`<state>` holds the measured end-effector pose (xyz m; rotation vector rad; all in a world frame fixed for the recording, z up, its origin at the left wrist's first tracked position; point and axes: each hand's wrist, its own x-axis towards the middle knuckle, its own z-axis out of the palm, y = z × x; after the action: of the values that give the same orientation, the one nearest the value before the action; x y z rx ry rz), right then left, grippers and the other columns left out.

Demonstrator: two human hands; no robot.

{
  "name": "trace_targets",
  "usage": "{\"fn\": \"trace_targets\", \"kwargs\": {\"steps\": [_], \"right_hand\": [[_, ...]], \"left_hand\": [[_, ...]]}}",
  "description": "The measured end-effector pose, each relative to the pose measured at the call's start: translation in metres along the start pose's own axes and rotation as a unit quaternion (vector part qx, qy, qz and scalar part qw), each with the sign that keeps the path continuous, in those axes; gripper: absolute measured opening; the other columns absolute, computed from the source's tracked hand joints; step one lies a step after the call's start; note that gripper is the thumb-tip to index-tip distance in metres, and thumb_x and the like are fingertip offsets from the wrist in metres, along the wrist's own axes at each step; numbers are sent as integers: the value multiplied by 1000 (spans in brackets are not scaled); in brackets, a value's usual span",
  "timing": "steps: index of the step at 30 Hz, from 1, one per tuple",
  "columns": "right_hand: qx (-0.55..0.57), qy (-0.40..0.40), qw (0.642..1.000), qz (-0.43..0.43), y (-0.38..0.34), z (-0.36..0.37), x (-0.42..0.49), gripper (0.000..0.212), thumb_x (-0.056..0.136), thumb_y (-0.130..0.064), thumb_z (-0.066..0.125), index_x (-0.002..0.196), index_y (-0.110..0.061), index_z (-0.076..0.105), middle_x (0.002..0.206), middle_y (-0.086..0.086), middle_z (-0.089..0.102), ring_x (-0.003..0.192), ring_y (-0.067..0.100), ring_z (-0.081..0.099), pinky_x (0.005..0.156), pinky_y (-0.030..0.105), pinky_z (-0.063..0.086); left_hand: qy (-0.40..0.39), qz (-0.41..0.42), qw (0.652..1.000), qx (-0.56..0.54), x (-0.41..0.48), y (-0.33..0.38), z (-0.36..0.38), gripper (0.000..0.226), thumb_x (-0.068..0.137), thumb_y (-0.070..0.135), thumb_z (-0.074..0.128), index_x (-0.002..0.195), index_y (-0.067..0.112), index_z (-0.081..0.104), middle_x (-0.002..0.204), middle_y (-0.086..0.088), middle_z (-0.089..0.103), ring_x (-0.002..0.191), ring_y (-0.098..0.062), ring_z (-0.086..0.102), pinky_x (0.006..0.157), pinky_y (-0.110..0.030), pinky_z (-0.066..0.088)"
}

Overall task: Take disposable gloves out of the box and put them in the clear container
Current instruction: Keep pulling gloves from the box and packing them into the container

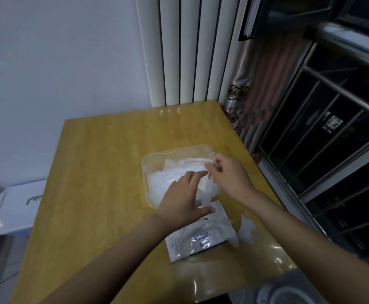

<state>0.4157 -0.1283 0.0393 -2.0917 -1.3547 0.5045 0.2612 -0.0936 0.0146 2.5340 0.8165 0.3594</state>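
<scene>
A clear plastic container [155,160] stands on the wooden table [104,163], with a pile of thin translucent gloves [179,170] inside. My left hand [182,197] lies flat with straight fingers on the pile at the container's near side. My right hand [227,172] hovers over the container's right part and pinches a crumpled glove [210,184] that hangs between both hands. The white and blue glove box [198,236] lies flat on the table just in front of the container, partly under my left forearm. A loose glove [246,231] sticks out at its right end.
A white lidded bin [14,207] stands left of the table. Behind the table is a radiator, with a curtain and a barred window to the right. A white fan [289,294] sits at the table's near right corner.
</scene>
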Motion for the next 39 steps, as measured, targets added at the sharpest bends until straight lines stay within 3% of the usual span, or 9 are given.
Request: {"fn": "trace_targets", "kwargs": {"steps": [3, 6, 10, 14, 18, 22, 27, 34, 39], "right_hand": [[33, -15, 999, 2, -8, 2, 4, 12, 94, -28, 54, 96, -16, 53, 79, 0, 65, 72, 16, 61, 63, 30, 45], [74, -4, 997, 13, -10, -5, 7, 11, 94, -25, 55, 99, -14, 53, 78, -2, 63, 53, 3, 58, 57, 23, 44], [111, 3, 993, 50, -8, -11, 11, 8, 95, -20, 56, 100, -13, 55, 66, -1, 64, 42, -2, 53, 53, 24, 48], [98, 4, 992, 79, -6, -9, 14, 10, 96, -18, 52, 104, -15, 55, 59, -4, 63, 47, 4, 56, 61, 33, 53], [99, 9, 991, 91, -7, -4, 19, 9, 97, -17, 49, 104, -17, 53, 60, -4, 65, 58, 13, 65, 66, 40, 56], [85, 2, 993, 83, -18, 6, 27, 12, 96, -20, 51, 107, -17, 54, 73, 1, 65, 59, 18, 63, 63, 39, 56], [66, 8, 995, 77, -30, 13, 37, 15, 94, -22, 50, 108, -18, 56, 85, 6, 66, 69, 22, 63, 66, 40, 55], [82, -16, 993, 84, -27, 10, 39, 10, 97, -20, 49, 105, -17, 54, 82, 3, 65, 61, 14, 64, 57, 33, 55], [81, -15, 995, 60, -39, 13, 39, 10, 96, -18, 50, 88, -13, 54, 77, 4, 61, 60, 10, 59, 47, 18, 49]], "left_hand": [[24, -34, 999, -1, 6, -2, -3, 46, 87, 30, 63, 128, 22, 42, 110, -4, 62, 101, -23, 57, 76, -30, 39], [49, -57, 997, -23, 8, -15, -13, 10, 93, 27, 56, 94, 19, 51, 86, -6, 64, 84, -27, 59, 60, -31, 31], [7, -83, 996, -29, 9, -29, -24, 17, 91, 27, 59, 79, 19, 52, 75, -3, 61, 79, -27, 58, 59, -34, 31], [-5, -112, 993, -23, 12, -44, -35, 18, 90, 22, 61, 107, 15, 62, 111, -8, 65, 105, -26, 58, 86, -36, 45], [62, -117, 990, 43, 12, -40, -43, 62, 84, 28, 66, 138, 19, 36, 150, -9, 21, 138, -26, 22, 112, -42, 23], [80, -29, 995, 60, 11, -17, -39, 67, 75, 59, 49, 128, 18, 47, 132, -7, 39, 125, -22, 33, 96, -28, 18], [101, 12, 994, 46, 12, -7, -41, 60, 78, 61, 40, 116, 17, 55, 115, -2, 50, 107, -17, 43, 89, -33, 31], [179, 36, 983, -13, 16, -13, -60, 19, 88, 18, 49, 102, 15, 61, 99, 2, 56, 93, -9, 43, 75, -17, 22], [-10, -17, 994, 110, 22, -22, -47, 62, 86, 61, 51, 136, 26, 39, 132, 9, 45, 119, -14, 40, 96, -27, 24]]}}
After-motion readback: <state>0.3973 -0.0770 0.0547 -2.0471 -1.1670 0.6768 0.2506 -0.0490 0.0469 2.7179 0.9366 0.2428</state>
